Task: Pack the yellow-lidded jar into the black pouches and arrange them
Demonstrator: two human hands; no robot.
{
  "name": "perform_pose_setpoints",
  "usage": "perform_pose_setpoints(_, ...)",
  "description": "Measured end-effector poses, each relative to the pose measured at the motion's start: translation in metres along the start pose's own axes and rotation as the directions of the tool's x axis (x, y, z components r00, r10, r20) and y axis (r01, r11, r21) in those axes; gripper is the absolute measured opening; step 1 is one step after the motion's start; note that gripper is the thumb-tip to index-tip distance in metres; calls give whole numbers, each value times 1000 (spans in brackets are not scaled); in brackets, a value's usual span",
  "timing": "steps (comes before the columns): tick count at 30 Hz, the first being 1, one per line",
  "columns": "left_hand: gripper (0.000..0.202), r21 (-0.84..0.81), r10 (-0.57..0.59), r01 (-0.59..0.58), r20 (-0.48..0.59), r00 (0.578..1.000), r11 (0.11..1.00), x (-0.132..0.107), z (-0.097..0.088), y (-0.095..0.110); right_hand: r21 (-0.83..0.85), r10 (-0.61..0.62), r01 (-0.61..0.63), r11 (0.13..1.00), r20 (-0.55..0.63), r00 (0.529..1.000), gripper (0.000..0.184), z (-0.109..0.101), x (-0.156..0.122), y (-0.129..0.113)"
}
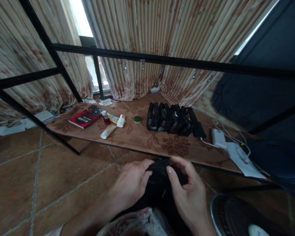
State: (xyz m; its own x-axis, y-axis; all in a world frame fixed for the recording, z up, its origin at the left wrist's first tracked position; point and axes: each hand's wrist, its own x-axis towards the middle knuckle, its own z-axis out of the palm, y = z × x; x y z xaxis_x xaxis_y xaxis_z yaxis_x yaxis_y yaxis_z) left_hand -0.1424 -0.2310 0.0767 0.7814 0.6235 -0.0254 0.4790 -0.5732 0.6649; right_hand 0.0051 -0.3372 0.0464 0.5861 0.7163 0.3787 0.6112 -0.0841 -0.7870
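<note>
Both hands meet low in the middle of the head view on a black fabric piece (159,172) lying in my lap. My left hand (132,183) curls round its left side, fingers closed on the cloth. My right hand (186,190) pinches the right side, thumb on top. Just beyond them runs a low shelf board (177,146) with a floral pattern. A row of several folded black items (173,119) stands upright on that board, straight ahead of my hands.
On the board's left lie a red book (84,118), a white tube (108,131), small bottles (105,117) and a green lid (136,119). A white power bank (218,138) with cables sits at right. Black frame bars (162,60) cross overhead. Curtains hang behind. A fan (238,216) is at bottom right.
</note>
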Motion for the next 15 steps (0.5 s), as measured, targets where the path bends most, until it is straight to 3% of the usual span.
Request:
perform_pose_setpoints(3,31,23,48,-48,-15,999,999,1,0,0,-13,-113,117,993,170,979,33,-12,13,-8)
perform_pose_setpoints(7,34,67,77,-75,-33,996,995,1,-1,2,51,-183,177,983,383,906,19,-19,24,-15)
perform_pose_setpoints(15,29,100,46,-41,-49,998,994,-2,3,-2,1,-197,219,976,440,876,11,-14,19,-13)
